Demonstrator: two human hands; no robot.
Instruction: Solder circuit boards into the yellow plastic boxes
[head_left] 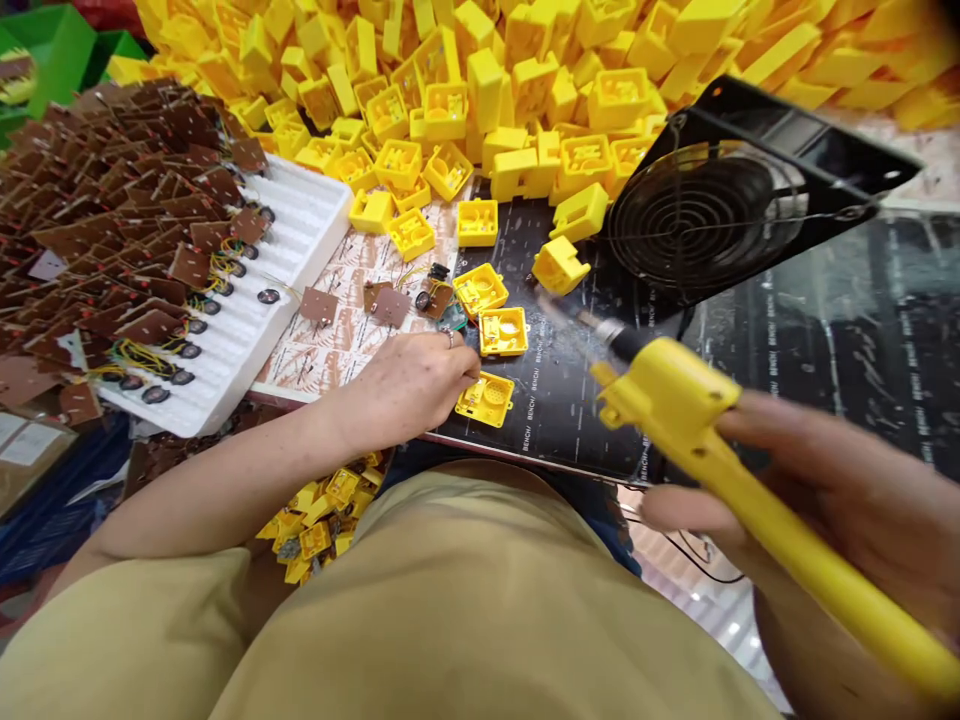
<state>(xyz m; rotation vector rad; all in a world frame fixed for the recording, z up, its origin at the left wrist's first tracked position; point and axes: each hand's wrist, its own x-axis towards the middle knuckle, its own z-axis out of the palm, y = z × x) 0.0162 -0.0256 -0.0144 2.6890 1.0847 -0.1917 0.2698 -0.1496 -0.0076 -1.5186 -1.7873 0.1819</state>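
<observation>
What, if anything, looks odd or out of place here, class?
A few brown boards lie loose on the bench, odd because most are heaped on the white tray; this may be deliberate. No spill or damage stands out, though the yellow tool in the right hand is blurred.

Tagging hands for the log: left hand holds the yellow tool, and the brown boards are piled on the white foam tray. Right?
One slip: the head view shows the yellow tool in the right hand, not the left. The brown boards are indeed piled on the white foam tray.
</observation>
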